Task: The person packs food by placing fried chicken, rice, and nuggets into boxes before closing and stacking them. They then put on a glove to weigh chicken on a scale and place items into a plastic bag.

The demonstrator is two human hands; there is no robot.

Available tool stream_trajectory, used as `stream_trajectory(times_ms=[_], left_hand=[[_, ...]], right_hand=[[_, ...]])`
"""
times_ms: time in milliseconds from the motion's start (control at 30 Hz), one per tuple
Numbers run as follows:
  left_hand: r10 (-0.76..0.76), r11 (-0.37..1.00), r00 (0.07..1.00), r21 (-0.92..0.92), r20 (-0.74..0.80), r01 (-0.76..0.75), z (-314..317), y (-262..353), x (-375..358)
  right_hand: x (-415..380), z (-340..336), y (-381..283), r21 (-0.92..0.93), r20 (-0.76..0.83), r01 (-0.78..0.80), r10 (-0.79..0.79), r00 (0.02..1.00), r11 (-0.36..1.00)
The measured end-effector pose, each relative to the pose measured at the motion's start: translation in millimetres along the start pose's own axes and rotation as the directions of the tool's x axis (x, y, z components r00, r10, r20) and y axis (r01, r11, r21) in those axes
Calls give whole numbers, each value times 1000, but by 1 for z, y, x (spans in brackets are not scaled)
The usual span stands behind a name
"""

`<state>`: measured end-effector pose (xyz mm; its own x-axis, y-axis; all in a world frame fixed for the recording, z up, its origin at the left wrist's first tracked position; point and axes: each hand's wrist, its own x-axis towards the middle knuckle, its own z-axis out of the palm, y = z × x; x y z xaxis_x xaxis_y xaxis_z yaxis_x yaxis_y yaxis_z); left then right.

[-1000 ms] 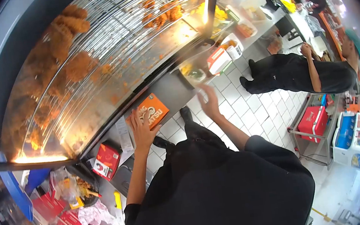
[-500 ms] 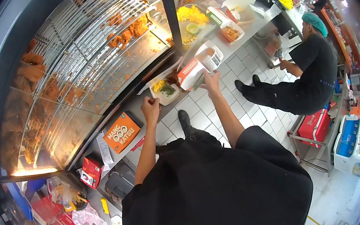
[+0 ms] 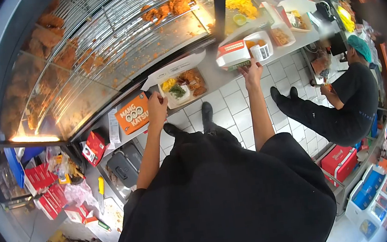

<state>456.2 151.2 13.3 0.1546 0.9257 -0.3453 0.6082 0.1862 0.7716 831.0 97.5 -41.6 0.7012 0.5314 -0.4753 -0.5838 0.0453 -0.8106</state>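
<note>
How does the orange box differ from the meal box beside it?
The orange box is closed, while the meal box stands open. The orange box shows large white printing on top; the meal box shows yellow food, greens and brown pieces inside. Both rest on the counter.

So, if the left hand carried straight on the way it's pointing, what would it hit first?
Probably the left end of the white lid on the open food box, just ahead of the left hand, with the lit display case behind it. Depth is hard to judge.
</note>
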Motion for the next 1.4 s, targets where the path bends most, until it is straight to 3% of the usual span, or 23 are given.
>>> stream_trajectory(times_ms=[33, 67, 133, 167, 200, 267, 300, 333, 367, 400, 467, 533, 600, 767, 833, 900, 933, 1000, 1067, 1133, 1200, 1267, 1400], left_hand=[[247, 940, 966, 259, -72, -221, -2, -22, 5], [242, 942, 967, 258, -81, -214, -11, -9, -2], [289, 953, 893, 190, -345, -236, -32, 32, -20], [526, 850, 729, 284, -438, -443, -38, 27, -11], [522, 853, 726, 283, -447, -438, -43, 32, -1], [622, 783, 695, 257, -362, -567, -53, 40, 14], [615, 788, 700, 253, -363, -562, -54, 36, 23], [650, 745, 735, 352, -193, -567, -57, 31, 33], [657, 681, 754, 443, -18, -583, -62, 33, 37], [663, 677, 748, 446, -24, -585, -63, 34, 36], [563, 822, 826, 128, -32, -555, -58, 39, 28], [604, 794, 796, 114, -42, -597, -51, 42, 24], [596, 801, 800, -15, -61, -598, -42, 42, 20], [507, 832, 854, -195, -114, -520, -22, 16, 18], [142, 980, 977, -160, 158, -117, -17, 21, 13], [189, 967, 981, -184, 42, -178, 11, 0, 18], [235, 949, 969, -200, -71, -244, 30, -23, 25], [180, 929, 980, -340, 81, -142, 45, -58, 49], [172, 927, 983, -348, 64, -139, 38, -55, 53], [102, 943, 992, -324, 71, -74, 6, -17, 39], [35, 954, 996, -301, 77, -11, -10, -4, 41], [-79, 989, 988, -115, 134, 94, -18, -6, 53], [-149, 967, 978, -185, 143, 174, -27, 19, 41]], right_hand=[[-9, 2, -6, -53, -54, -56, 53, 997, 997], [-17, 2, -2, -57, -46, -59, 57, 997, 997], [-34, 0, 2, -573, -142, 322, -478, 867, 754], [-70, 26, -15, -597, -53, 457, -601, 797, 660], [-82, 46, -22, -615, 186, 582, -620, 762, 532], [-105, 84, -36, -513, 611, 822, -567, 552, 247], [-104, 106, -42, -335, 798, 939, -505, 328, 81], [-103, 112, -40, -334, 801, 939, -501, 327, 80], [-103, 119, -39, -305, 897, 952, -336, 287, 1], [-101, 128, -39, -258, 956, 963, -161, 244, -73], [-84, 121, -27, -224, 970, 961, -134, 204, -160], [-82, 111, -25, -411, 911, 907, -3, 413, -93], [-86, 100, -26, -395, 919, 912, -56, 391, -113], [-118, 66, 2, -486, 859, 867, -120, 497, 111], [-122, 43, 46, -479, 839, 857, -187, 510, 190], [-125, 39, 76, -498, 799, 823, -223, 558, 275], [-132, 45, 82, -588, 705, 709, -182, 685, 390], [-137, 54, 87, -697, 479, 418, -55, 876, 583], [-117, 56, 94, -668, 493, 510, -191, 849, 542], [-103, 56, 83, -645, 440, 270, 59, 896, 715], [-98, 63, 63, -623, 425, 265, 34, 904, 736], [-97, 71, 36, -773, 345, 158, 198, 918, 615], [-104, 85, 13, -816, 313, 113, 270, 911, 567]])
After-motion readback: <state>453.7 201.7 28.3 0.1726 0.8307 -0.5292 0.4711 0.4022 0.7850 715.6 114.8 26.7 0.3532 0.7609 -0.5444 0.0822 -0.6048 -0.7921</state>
